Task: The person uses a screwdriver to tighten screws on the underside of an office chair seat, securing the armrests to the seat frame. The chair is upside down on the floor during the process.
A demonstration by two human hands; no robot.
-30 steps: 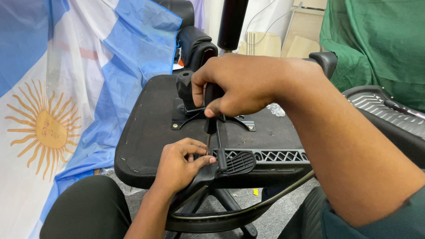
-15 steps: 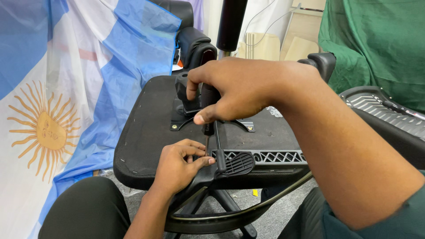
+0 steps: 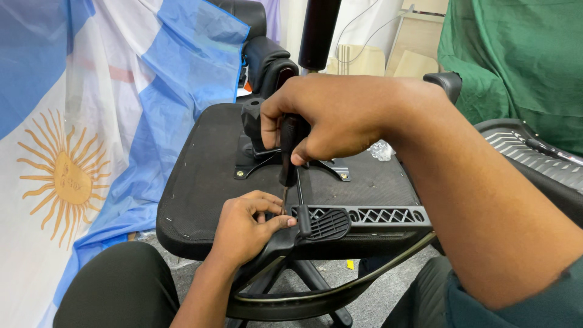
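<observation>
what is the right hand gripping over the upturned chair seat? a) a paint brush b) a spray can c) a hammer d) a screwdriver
d: the right hand wraps the dark handle of a screwdriver, whose thin shaft points down to the armrest bracket by the left hand.

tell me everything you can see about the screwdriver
The screwdriver has a dark handle, mostly hidden inside the right hand, which grips it from above. A thin metal shaft runs nearly straight down from the handle to the black plastic armrest bracket at the front edge of the upturned chair seat. The left hand pinches around the tip, so the tip itself is hidden.
</observation>
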